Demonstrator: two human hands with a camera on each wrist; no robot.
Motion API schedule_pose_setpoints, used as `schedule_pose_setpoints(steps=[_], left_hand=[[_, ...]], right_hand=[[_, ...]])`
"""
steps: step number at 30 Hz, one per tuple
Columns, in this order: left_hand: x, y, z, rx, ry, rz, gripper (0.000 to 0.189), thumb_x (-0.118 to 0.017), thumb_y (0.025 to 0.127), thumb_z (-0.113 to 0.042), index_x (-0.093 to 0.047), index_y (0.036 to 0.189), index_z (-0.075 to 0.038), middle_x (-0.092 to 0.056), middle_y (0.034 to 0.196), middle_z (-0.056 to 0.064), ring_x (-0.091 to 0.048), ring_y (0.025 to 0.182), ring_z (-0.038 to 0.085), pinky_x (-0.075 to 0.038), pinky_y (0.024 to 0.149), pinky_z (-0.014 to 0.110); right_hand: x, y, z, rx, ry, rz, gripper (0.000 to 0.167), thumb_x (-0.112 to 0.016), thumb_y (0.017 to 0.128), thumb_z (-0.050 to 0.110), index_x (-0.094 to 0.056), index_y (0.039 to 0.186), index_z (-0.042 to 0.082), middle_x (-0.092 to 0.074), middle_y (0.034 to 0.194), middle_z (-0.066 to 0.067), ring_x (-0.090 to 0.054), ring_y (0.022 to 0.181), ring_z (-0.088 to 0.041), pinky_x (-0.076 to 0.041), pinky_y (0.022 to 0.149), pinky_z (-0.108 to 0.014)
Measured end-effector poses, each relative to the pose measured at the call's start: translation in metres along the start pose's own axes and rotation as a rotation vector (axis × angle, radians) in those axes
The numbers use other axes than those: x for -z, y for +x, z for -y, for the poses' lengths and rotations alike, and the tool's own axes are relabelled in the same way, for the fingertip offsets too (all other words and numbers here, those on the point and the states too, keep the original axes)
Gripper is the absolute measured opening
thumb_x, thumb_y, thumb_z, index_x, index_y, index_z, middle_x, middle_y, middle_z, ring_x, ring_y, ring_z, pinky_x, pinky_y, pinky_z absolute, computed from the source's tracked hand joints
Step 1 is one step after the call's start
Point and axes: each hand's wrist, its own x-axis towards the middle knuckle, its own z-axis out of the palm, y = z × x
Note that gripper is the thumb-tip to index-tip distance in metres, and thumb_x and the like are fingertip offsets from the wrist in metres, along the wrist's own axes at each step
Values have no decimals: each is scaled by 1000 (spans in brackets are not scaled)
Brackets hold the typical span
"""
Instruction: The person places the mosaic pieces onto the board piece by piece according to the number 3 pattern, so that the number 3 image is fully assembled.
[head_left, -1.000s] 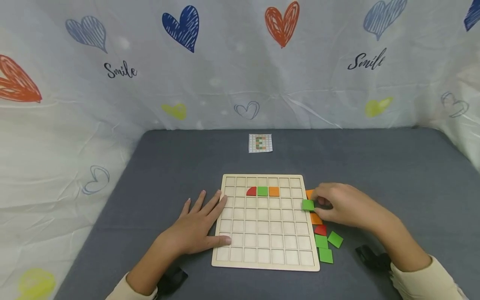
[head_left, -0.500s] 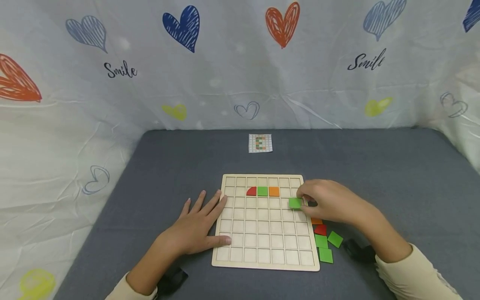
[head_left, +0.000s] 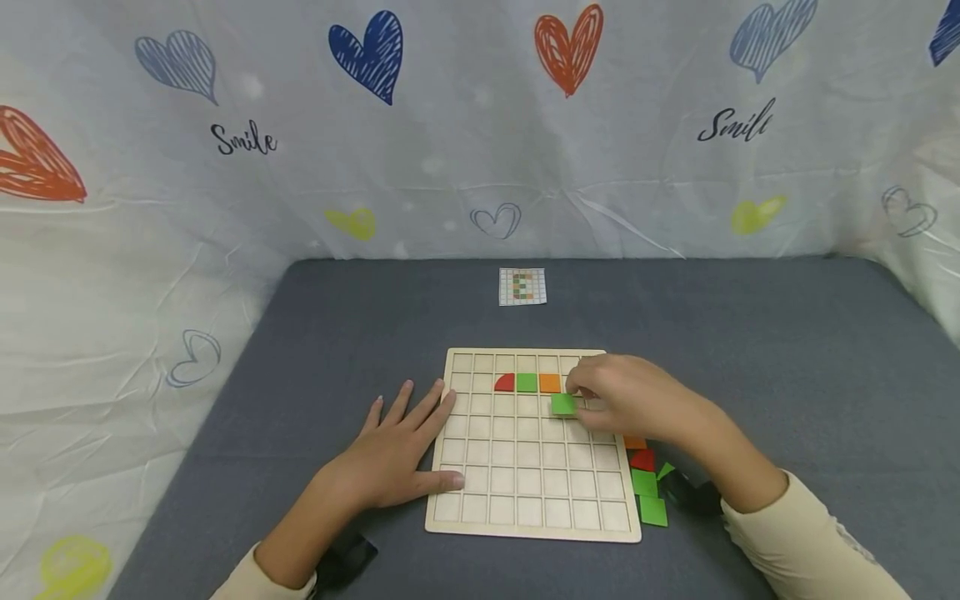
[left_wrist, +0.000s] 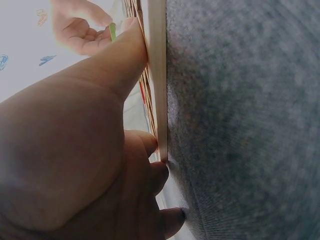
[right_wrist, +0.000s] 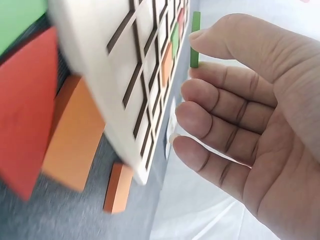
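Right hand: the right hand (head_left: 637,396) reaches over the board from its right side, thumb and index fingertip clamped on a green tile (head_left: 563,406); the other fingers are bent and hold nothing.
Tile in the grip: held by one edge, it hangs just above the board, apart from its surface; from the head view it overlaps the third row down, below and right of the orange tile.
Left hand: the left hand (head_left: 397,454) lies at the board's left edge, fingers straight and spread apart, thumb resting on the board.
Board: a pale wooden board (head_left: 525,482) with square cells lies on the grey table (head_left: 360,333).
Second row: a red tile (head_left: 506,383) with one rounded corner, a green square (head_left: 527,382) and an orange tile (head_left: 550,383) sit side by side.
Loose pieces: orange (head_left: 635,443), red (head_left: 642,460) and green pieces (head_left: 653,511) lie along the board's right edge.
Card: a small patterned card (head_left: 522,287) lies beyond the board.
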Motion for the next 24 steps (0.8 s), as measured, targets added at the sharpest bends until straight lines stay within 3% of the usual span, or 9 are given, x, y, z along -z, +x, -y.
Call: schedule_pose_setpoints(steps=[5,14,20,24], left_hand=[[0,0,0,-2,-3,-1,101,-57,88,-73,-16,163,-19,-5,168,3,1,151,40,-3,112,70],[3,1,-2,-1,-10,-2,100,-57,89,-72,-17,163,-18,-6,168,4,1,151,41,-4,112,71],[3,0,-2,-3,-17,-3,101,-57,88,-73,-18,163,-18,-7,168,4,0,151,42,-4,112,71],[1,0,-1,-15,-22,-14,101,-57,88,-72,-18,162,-16,-8,168,6,-1,150,43,-4,111,71]], right_hand=[[-3,9,6,4,-5,-1,15,-68,79,2,-64,80,16,-52,74,6,-42,66,-7,-37,58,-26],[-11,22,15,7,-26,-2,30,-64,78,1,-42,64,17,-26,68,9,-27,63,-6,-22,55,-26],[-14,21,14,-70,-18,58,26,-67,74,7,-46,64,18,-27,66,8,-26,62,-8,-22,54,-27],[-17,21,13,-79,-13,79,27,-65,73,5,-44,63,18,-26,66,8,-25,61,-8,-21,54,-27]])
